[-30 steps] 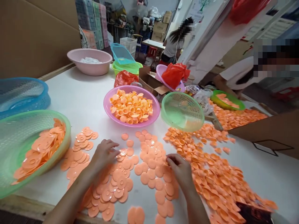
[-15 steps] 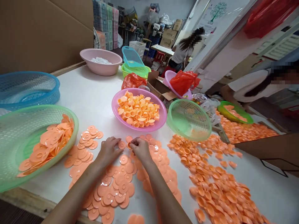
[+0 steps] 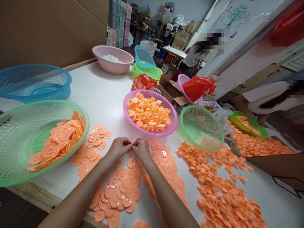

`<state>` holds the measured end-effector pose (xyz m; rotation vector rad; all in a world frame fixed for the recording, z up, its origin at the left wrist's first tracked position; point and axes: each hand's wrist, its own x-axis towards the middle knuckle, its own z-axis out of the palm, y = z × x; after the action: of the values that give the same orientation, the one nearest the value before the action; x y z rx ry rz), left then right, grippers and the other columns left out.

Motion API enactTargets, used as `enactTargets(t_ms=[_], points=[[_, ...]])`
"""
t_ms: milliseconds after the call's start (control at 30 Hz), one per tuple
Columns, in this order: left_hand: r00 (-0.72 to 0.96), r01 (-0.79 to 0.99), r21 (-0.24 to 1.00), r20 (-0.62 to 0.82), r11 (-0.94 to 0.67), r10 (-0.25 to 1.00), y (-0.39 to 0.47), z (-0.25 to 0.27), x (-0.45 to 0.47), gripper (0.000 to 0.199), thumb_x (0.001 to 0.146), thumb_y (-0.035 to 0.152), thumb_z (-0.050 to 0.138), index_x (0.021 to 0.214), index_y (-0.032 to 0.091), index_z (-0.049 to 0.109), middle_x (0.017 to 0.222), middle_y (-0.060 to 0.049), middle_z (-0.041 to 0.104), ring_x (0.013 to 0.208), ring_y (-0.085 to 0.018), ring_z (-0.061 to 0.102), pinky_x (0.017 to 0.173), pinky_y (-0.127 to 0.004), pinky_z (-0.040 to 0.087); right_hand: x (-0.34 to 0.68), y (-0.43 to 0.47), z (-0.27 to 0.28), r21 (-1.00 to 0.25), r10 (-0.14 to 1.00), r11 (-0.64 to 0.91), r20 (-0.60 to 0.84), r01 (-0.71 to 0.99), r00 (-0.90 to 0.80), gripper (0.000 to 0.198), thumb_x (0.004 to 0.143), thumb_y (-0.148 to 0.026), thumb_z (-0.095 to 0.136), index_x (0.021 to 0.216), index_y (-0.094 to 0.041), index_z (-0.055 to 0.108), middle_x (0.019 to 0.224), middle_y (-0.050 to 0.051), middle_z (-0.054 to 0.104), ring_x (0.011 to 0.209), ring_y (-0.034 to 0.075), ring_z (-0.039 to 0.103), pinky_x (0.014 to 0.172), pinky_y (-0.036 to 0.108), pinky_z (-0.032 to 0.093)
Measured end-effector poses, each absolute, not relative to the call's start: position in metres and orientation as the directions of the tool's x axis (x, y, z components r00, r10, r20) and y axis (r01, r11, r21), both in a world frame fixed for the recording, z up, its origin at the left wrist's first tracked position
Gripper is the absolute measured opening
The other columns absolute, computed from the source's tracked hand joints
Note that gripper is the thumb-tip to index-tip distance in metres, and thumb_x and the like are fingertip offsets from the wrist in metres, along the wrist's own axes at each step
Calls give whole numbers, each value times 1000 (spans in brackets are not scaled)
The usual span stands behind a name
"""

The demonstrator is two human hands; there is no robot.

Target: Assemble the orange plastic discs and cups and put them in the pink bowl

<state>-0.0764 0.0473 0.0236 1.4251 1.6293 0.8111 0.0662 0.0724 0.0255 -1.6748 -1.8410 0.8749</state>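
My left hand (image 3: 120, 147) and my right hand (image 3: 142, 151) meet fingertip to fingertip low over the table, just in front of the pink bowl. Both are closed in a pinch, and the fingers hide whatever small piece is between them. Beneath my forearms lie flat orange discs (image 3: 129, 191) with a raised ring, spread in overlapping rows. More orange discs (image 3: 163, 156) lie to the right of my right hand. The pink bowl (image 3: 125, 117) holds a heap of small orange cup-shaped pieces (image 3: 148, 112).
At left, a green mesh basket (image 3: 14, 118) holds discs, with a blue basket (image 3: 64, 90) behind. Right of the bowl stands another green basket (image 3: 201, 128), beside a long heap of orange spoon-like pieces (image 3: 223, 193). Behind are a cardboard box (image 3: 169, 90) and a co-worker's arm (image 3: 241, 103).
My hands have come together from slightly apart; the left fingers have left the table and closed to a pinch against the right. The whole view has shifted, with things appearing farther right.
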Motion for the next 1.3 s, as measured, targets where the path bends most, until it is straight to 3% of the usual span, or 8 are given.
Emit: enactTargets(t_ms=[267, 433, 633, 767, 867, 1000, 1100, 1300], points=[[-68, 412, 870, -269, 273, 961, 56, 1, -80, 11, 68, 25, 62, 62, 19, 68, 65, -2, 70, 63, -16, 62, 60, -25, 43, 61, 66, 20, -743, 992, 6, -78, 669, -96, 14, 66, -11, 57, 57, -20, 61, 59, 2, 65, 60, 16, 59, 58, 25, 41], [-66, 359, 895, -260, 266, 963, 53, 14, -80, 13, 65, 30, 65, 61, 18, 68, 62, -2, 69, 62, -16, 60, 58, -25, 42, 59, 59, 25, -898, 973, -219, -232, 381, 12, 13, 63, -13, 61, 55, -20, 54, 52, -1, 57, 56, 14, 56, 55, 24, 41], [-107, 275, 933, -210, 231, 972, 20, 28, -92, 44, 79, 51, 48, 84, 15, 71, 73, -6, 71, 64, -18, 63, 61, -28, 47, 79, 33, 47, -931, 930, -345, -356, 123, -90, 18, 69, -34, 64, 66, -18, 57, 53, 1, 60, 44, 13, 54, 43, 24, 43], [-76, 321, 923, -197, 211, 977, -3, 22, -84, 27, 72, 39, 59, 82, 18, 73, 78, -5, 72, 74, -20, 64, 70, -31, 47, 98, 22, 67, -843, 872, -480, -428, -241, -239, 27, 62, -36, 78, 71, -15, 63, 63, 2, 64, 46, 7, 52, 41, 17, 39], [62, 495, 866, -118, 72, 991, -10, 23, -70, 30, 70, 32, 61, 96, 21, 74, 86, -4, 70, 85, -22, 62, 78, -33, 46, 124, 45, 90, -870, 931, -365, -328, -331, -162, 30, 61, -36, 81, 77, -14, 68, 65, 2, 66, 49, 8, 55, 44, 18, 41], [185, 705, 704, -64, -87, 981, -10, 23, -60, 31, 72, 27, 58, 98, 25, 73, 92, -3, 65, 91, -23, 58, 79, -34, 43, 195, 86, 104, -987, 968, -103, -72, 119, 240, 38, 76, -46, 64, 99, -16, 70, 79, 7, 72, 60, 15, 63, 51, 25, 48], [198, 742, 664, -76, -98, 977, -7, 21, -61, 23, 74, 28, 56, 90, 25, 73, 89, -2, 63, 85, -21, 58, 75, -32, 42, 251, 92, 89, -851, 909, -172, 57, 496, 412, 29, 75, -42, 60, 82, -16, 71, 68, 5, 68, 59, 18, 62, 58, 30, 49], [138, 749, 656, -16, -94, 990, 2, 27, -71, 26, 78, 32, 58, 99, 22, 70, 93, -5, 64, 91, -23, 56, 80, -34, 44, 287, 62, 39, -760, 904, -164, 139, 628, 405, 5, 59, -24, 66, 59, -19, 66, 77, 6, 63, 77, 21, 58, 82, 37, 46]])
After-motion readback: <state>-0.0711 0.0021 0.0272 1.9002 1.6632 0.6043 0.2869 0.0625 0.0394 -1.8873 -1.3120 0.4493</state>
